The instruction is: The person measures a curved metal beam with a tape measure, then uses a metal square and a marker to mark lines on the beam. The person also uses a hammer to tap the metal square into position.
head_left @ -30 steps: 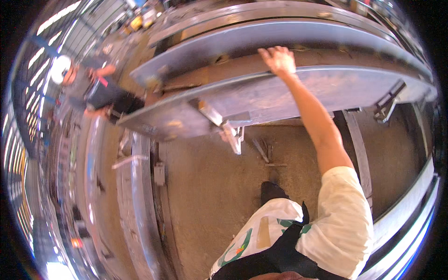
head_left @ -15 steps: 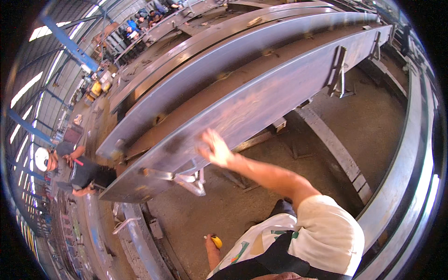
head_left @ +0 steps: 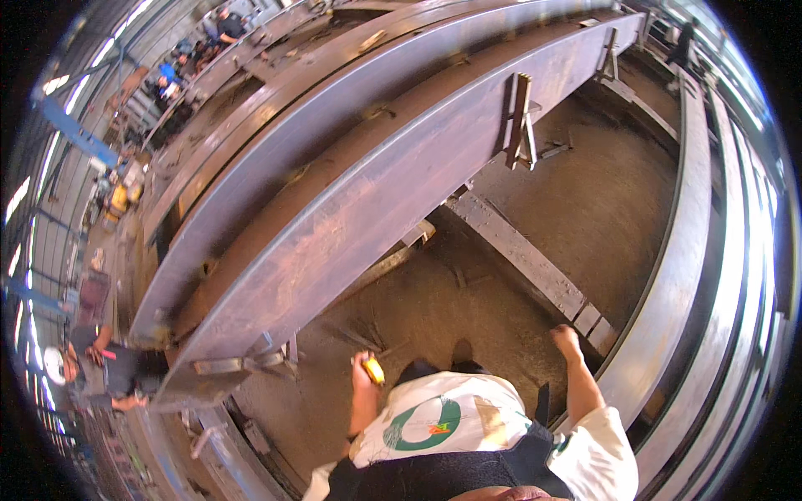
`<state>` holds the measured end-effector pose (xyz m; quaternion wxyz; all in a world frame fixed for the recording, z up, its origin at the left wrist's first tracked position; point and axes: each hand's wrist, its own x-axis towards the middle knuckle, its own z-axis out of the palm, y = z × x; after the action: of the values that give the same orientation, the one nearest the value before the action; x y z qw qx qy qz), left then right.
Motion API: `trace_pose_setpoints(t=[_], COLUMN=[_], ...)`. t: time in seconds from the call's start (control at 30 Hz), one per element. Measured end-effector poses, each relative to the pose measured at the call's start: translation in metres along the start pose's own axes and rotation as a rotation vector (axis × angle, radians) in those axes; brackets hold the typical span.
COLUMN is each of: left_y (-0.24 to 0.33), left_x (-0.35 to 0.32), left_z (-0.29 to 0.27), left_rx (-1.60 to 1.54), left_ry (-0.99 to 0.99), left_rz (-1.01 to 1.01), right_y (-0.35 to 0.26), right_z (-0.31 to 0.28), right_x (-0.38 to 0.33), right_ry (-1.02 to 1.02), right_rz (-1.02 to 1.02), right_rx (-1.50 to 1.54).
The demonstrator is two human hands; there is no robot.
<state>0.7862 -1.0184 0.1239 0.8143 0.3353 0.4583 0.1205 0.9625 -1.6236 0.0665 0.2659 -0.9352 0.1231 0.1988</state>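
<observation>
Ahead of the left hand [head_left: 364, 384], whose fingers are gripping a yellow tape measure [head_left: 375, 371], a steel beam [head_left: 334, 242] is running from near left to far right, the right hand [head_left: 566, 339] hanging curled farther from it.

A co-worker [head_left: 104, 367] in a white helmet [head_left: 54, 365] is at left. Beyond are a yellow machine [head_left: 123, 199], a blue girder [head_left: 79, 135] and several people [head_left: 182, 68]. Long bars [head_left: 685, 250] run along the right.
</observation>
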Motion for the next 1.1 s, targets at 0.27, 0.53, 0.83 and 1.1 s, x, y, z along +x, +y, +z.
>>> trace_pose_setpoints(t=[0.27,0.53,0.83,1.1], left_y=[0.059,0.091,0.114,0.089], left_x=[-0.007,-0.007,-0.001,0.004], left_z=[0.206,0.327,0.473,0.524], left_rx=[-0.057,0.391,0.763,0.913], left_ry=[-0.286,-0.326,-0.771,-1.122], left_rz=[-0.333,0.161,0.173,-0.113], right_y=[0.242,-0.105,-0.034,0.076], right_z=[0.092,0.028,0.043,0.108], right_x=[-0.030,-0.157,0.003,-0.197], right_ry=[0.490,0.009,0.349,1.103], right_rz=[0.207,-0.381,0.519,1.054], right_rx=[0.547,0.642,1.109,1.356])
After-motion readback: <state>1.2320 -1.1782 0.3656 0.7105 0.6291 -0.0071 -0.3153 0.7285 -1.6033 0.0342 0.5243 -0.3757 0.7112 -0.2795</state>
